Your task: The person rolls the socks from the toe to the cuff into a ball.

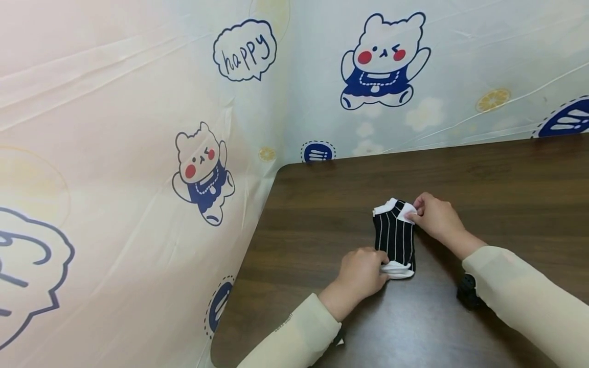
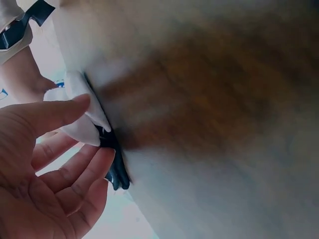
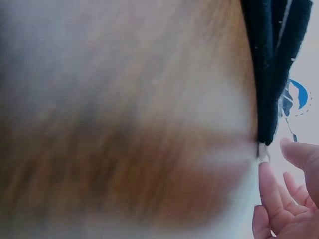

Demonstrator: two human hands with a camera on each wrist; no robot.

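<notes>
A black sock point(image 1: 394, 237) with thin white stripes and white end parts lies on the brown table, its folded layers showing at the near end. My left hand point(image 1: 362, 273) pinches the white near end at its left side. In the left wrist view the thumb point(image 2: 75, 110) lies on the white fabric point(image 2: 79, 127), with the other fingers at its far side. At the far right corner, my right hand point(image 1: 437, 217) holds the white patch between thumb and fingertips. The right wrist view has the dark layers point(image 3: 269, 64) standing above those fingertips.
The wood-grain table point(image 1: 317, 214) has a rounded far left corner. A printed curtain point(image 1: 313, 92) with cartoon bears hangs along its left and far sides. A dark band point(image 1: 468, 291) sits under the right sleeve.
</notes>
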